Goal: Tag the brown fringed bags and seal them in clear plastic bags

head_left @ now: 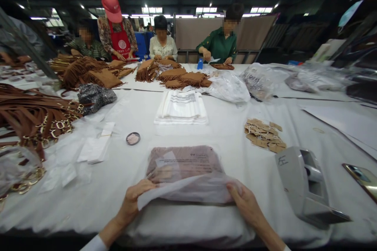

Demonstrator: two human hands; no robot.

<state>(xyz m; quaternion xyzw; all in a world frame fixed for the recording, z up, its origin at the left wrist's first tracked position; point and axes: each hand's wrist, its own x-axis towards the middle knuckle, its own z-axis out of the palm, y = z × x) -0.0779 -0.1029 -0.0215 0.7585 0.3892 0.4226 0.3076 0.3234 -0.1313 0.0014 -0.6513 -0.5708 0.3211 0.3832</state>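
A clear plastic bag (203, 164) lies flat on the white-covered table in front of me, with a flat brown item inside and printed text on top. Its frosted flap (188, 188) is folded up toward the middle along the near side. My left hand (138, 192) is closed on the flap's left end, its fingertips partly hidden behind the plastic. At the right corner, my right hand (243, 200) pinches the bag between thumb and fingers. Some papery pieces and a tan tag show through the plastic on the left.
A tape dispenser (306, 188) and phone (362, 176) stand right, near brown tags (263, 135). Stacked plastic bags (181, 108) lie ahead. Left are a small round dish (133, 138), white slips (97, 145) and brown straps (35, 113). Several people work behind fringed brown bags (179, 76).
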